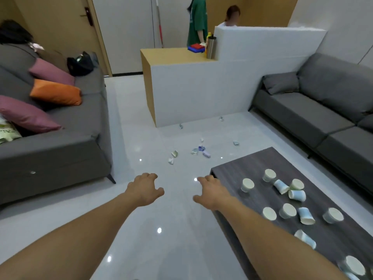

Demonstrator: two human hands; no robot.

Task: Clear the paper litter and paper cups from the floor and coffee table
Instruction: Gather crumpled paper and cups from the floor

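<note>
- Both bare forearms are stretched forward over the glossy grey floor [141,138]. Neither hand holds anything.
- Left hand [146,188]: palm down, fingers spread and loosely bent, thumb out toward the right. It sits above bare floor, touching nothing.
- Right hand [212,194]: palm down, fingers spread and loosely bent, at the near-left corner of the table [232,168]. The forearm crosses the table's left edge. Can't tell if the hand touches the top.
- The table is low, dark wood-grain, right of centre.
- Paper cups [287,210]: at least 11 on the table, pale blue and white, all to the right of the right hand and apart from it.
- About 7 cups stand on end with a cream disc facing up; can't tell rim from base. 4 lie on their sides.
- 1 more cup is cut off at the bottom-right edge.
- Paper litter [194,151]: about 9 small scraps on the floor, beyond both hands.
- Main cluster lies mid-floor, between the left sofa [60,154] and the table's far end.
- 2 scraps lie near the base of the white partition [201,93]; 1 lies near the table's far corner.
- Left sofa carries 2 pink cushions [50,71], 1 orange cushion [56,91] and a black bag [80,64].
- Right sofa [302,110] is grey, behind the table.
- 2 people stand behind the partition.
</note>
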